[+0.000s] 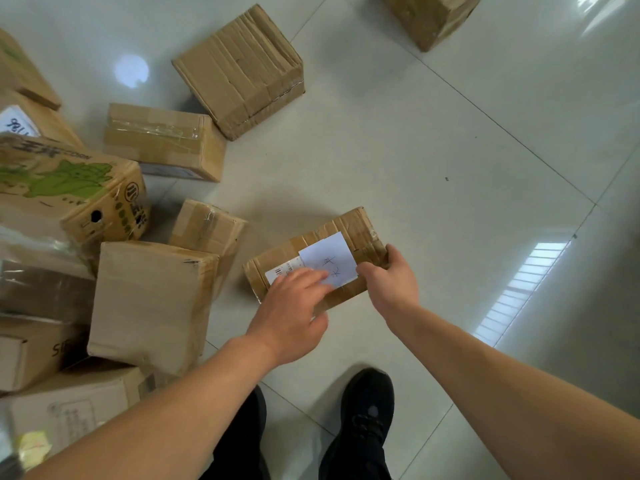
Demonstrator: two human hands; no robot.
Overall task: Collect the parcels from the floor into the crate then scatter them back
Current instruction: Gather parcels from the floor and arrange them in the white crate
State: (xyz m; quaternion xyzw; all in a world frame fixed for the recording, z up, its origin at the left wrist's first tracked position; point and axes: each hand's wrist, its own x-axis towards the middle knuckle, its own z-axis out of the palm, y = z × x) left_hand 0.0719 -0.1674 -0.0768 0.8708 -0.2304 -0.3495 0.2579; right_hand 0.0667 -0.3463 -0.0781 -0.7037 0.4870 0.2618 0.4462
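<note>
Though hard to stage with no crate in view, probably mid-task: either picking up for the collect pass or setting down for the scatter pass, cannot tell which. Plenty left either way, judging by cartons all over glossy pale tiled floor (450, 150): heaped at left, green-printed brown cardboard carton (69, 188), large plain brown cardboard box (152, 299) and more around them; standing apart, creased cube-like cardboard box (242, 71) and another brown box (429, 15) cut off at top edge. Handling now small flat brown cardboard parcel (346, 225) with white paper label (329, 258), low at floor level just ahead of black shoes (370, 403), right of heap and apart from it; resting or just lifted, cannot tell. Pinched at near-left end by left hand (291, 317), with fingers laid across label and thumb hooked at near edge. Gripped at right end by right hand (391, 282), with thumb on top and fingers wrapped over far corner. Oriented with long axis near-left to far-right, slanted across tile joints. Lying flat, broad labelled face up, no obvious tilt; one short end toward heap, other toward open floor.
</note>
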